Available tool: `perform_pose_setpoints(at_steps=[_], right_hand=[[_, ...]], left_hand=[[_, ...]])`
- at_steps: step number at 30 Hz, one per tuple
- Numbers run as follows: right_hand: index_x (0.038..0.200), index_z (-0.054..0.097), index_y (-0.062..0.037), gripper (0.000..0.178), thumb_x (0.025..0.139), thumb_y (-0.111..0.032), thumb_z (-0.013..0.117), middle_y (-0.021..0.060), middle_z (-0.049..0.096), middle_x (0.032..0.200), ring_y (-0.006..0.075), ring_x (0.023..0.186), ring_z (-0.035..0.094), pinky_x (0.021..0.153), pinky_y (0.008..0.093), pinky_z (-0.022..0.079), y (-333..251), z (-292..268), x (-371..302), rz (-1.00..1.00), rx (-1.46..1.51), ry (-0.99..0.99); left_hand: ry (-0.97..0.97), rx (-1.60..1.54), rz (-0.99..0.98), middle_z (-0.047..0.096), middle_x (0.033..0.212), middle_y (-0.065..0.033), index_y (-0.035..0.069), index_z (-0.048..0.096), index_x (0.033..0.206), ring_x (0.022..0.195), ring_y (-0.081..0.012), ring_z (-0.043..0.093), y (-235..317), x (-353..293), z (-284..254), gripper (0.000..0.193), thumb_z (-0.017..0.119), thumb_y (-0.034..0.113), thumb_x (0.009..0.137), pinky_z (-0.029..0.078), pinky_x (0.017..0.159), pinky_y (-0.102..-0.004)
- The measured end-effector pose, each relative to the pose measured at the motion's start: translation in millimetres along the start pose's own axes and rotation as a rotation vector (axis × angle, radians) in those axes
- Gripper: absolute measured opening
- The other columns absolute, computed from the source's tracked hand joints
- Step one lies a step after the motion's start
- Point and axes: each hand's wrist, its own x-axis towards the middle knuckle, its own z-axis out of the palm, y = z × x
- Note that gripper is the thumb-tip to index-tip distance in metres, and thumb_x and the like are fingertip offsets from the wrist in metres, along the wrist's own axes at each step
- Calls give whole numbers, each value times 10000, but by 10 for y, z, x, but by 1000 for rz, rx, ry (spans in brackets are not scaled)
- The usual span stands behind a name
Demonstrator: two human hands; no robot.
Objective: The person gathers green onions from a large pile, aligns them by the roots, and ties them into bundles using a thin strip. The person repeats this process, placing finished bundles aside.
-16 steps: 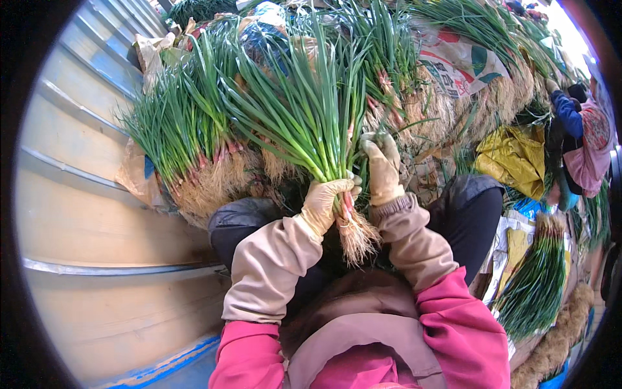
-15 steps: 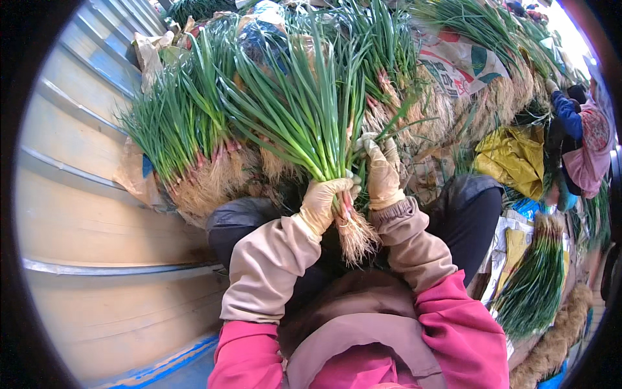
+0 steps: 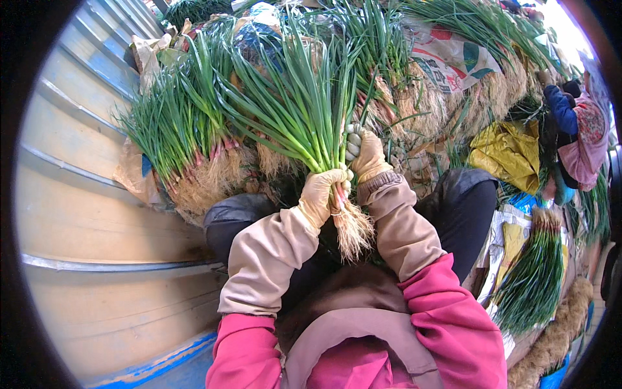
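My left hand [image 3: 322, 192], in a pale glove, is wrapped round a bunch of green onions [image 3: 310, 133] just above its roots. The long green leaves fan upward and away from me, while the reddish stalk ends and pale stringy roots [image 3: 354, 232] hang below my fist. Close against the bunch's right side is my right hand [image 3: 367, 153], gloved too, with grey-green fingertips curled in. Its fingers are closed at the stalks, and what lies inside them is hidden.
More green onions [image 3: 188, 133] lie in a row at the left, beside a ribbed metal wall [image 3: 110, 220]. Rooted bunches [image 3: 483, 97] are heaped at the far right. A yellow sack [image 3: 508, 155] and another bunch [image 3: 534, 279] lie at the right, near another person [image 3: 583, 136].
My right hand has moved left, from holding loose leaves out beside the bunch to closing against its stalks. My left hand keeps its grip on the bunch almost in place.
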Motion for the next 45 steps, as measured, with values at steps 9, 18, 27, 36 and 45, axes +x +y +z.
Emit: perform_pose_setpoints(at_steps=[9,18,27,36,45], right_hand=[[858,607,-35,225,809,-252,579,57,561,671,200,564,518,520,334,431,172,-759,-249,-82,-925,6],[856,589,-62,182,776,-226,592,170,615,824,340,756,597,668,404,469,-415,202,-455,-872,-1693,123],[845,622,-27,123,767,-121,608,-8,557,687,117,563,506,561,290,450,-643,105,137,-490,-930,187],[798,590,-52,45,809,-76,626,41,605,700,153,626,582,658,275,491,-250,-403,-790,-328,-757,-184],[893,591,-78,80,839,-133,612,9,616,761,144,633,578,577,278,470,-276,-534,-488,-149,-401,-126]], left_hand=[[-86,-60,-16,593,861,-105,40,545,914,672,-169,581,129,-124,-20,146,583,58,774,493,566,-291],[16,13,-30,620,906,-111,27,557,934,716,-170,598,75,-145,-35,160,579,47,777,520,588,-290],[123,110,-6,642,858,-134,-12,569,948,667,-185,603,-28,-39,30,191,585,-18,758,499,567,-267],[46,-26,-131,600,669,-120,-33,571,946,547,-204,580,50,-59,129,197,601,59,774,497,524,-293],[17,41,-161,606,725,-104,-26,590,918,615,-200,584,55,-5,-23,179,610,37,751,503,615,-313]])
